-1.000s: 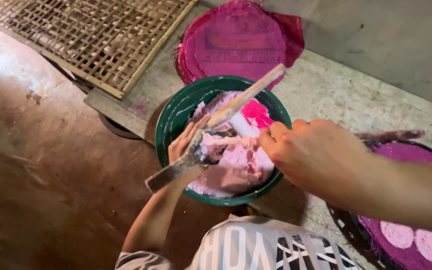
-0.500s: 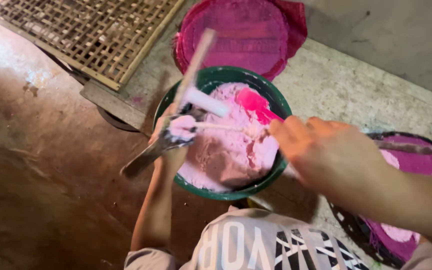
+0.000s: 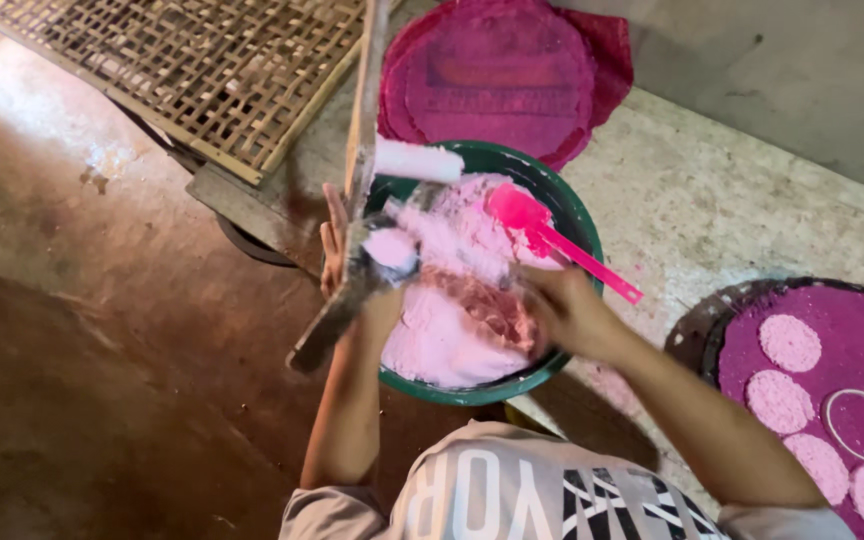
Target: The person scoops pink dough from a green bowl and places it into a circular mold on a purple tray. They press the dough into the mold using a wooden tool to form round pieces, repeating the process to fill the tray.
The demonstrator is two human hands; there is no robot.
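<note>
A green bowl [image 3: 580,232] holds a pale pink crumbly mass [image 3: 442,330]. My left hand [image 3: 337,250] grips a long wooden stick [image 3: 364,110] and a metal scoop [image 3: 327,325] at the bowl's left rim; a small heap of the pink mass [image 3: 392,247] sits on the scoop. A white cylinder [image 3: 417,160] lies at the bowl's far rim. My right hand [image 3: 562,310] is down in the bowl, fingers curled into the pink mass. A pink spatula [image 3: 552,238] rests in the bowl with its handle over the right rim.
A stack of round magenta mats [image 3: 502,75] lies behind the bowl. A bamboo lattice tray [image 3: 182,60] sits at far left. At right, a dark round tray with a magenta mat [image 3: 742,350] carries several pale pink discs [image 3: 787,340] and a metal ring [image 3: 862,425].
My right hand has dropped from above the bowl's right side down into the pink mass. The wooden stick has swung upright in my left hand, and the pink spatula has come into sight.
</note>
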